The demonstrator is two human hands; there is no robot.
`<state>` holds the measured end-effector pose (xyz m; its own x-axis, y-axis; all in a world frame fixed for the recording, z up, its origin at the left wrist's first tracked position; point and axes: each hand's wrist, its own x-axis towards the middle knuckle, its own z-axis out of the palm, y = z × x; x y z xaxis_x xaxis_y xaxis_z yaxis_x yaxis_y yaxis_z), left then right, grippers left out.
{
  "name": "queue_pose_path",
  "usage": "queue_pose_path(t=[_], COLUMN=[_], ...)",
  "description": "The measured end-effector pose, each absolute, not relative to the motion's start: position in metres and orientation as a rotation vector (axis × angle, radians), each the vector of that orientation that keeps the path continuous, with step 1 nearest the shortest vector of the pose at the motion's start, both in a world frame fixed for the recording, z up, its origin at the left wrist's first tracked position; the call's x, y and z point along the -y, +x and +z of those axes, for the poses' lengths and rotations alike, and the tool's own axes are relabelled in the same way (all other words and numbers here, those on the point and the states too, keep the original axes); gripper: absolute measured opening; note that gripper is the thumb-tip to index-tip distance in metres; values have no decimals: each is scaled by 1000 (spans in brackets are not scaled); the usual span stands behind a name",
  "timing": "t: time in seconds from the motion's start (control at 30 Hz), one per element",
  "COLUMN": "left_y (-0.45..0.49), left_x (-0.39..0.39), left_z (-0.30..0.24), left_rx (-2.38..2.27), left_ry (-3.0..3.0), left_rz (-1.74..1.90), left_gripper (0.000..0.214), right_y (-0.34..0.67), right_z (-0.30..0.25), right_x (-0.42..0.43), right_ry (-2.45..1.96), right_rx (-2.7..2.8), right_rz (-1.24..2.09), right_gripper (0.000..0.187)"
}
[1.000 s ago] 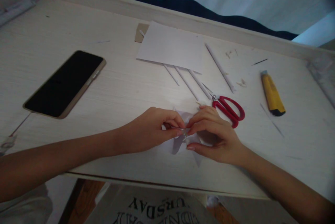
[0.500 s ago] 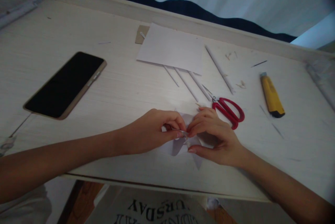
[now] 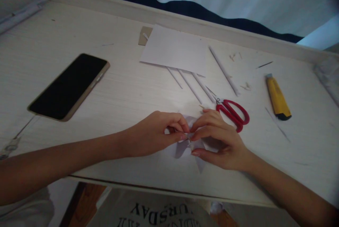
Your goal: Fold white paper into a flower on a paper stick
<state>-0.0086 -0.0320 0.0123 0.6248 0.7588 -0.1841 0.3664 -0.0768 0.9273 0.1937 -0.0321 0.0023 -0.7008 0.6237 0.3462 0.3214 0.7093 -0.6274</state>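
My left hand (image 3: 156, 133) and my right hand (image 3: 217, 142) meet near the front edge of the pale wooden table (image 3: 127, 89). Both pinch the middle of a small folded piece of white paper (image 3: 182, 147) that lies under them, its points sticking out below the fingers. My left thumb and forefinger are pressed together on a thin part of it; my right fingers curl over the paper. Most of the fold is hidden by the hands.
Red-handled scissors (image 3: 233, 111) lie just right of my right hand, a yellow utility knife (image 3: 278, 97) further right. A white sheet (image 3: 174, 48) covers several rolled paper sticks (image 3: 189, 85) behind. A dark phone (image 3: 70, 85) lies at the left. Small scraps dot the table.
Both hands stay pinched on the folded paper, with only small finger shifts. The view has drifted slightly, so things sit a little lower in the frame.
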Motion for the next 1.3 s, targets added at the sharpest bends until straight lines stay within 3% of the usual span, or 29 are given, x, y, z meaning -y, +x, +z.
queue_pose_path(t=[1.3], left_y=[-9], left_x=[30], left_z=[9], left_rx=[-920], left_ry=[1631], left_rz=[389], left_gripper=[14], right_y=[194], right_z=[1], right_x=[31], right_ry=[-728], right_rx=[2365], right_rz=[778], right_gripper=[20])
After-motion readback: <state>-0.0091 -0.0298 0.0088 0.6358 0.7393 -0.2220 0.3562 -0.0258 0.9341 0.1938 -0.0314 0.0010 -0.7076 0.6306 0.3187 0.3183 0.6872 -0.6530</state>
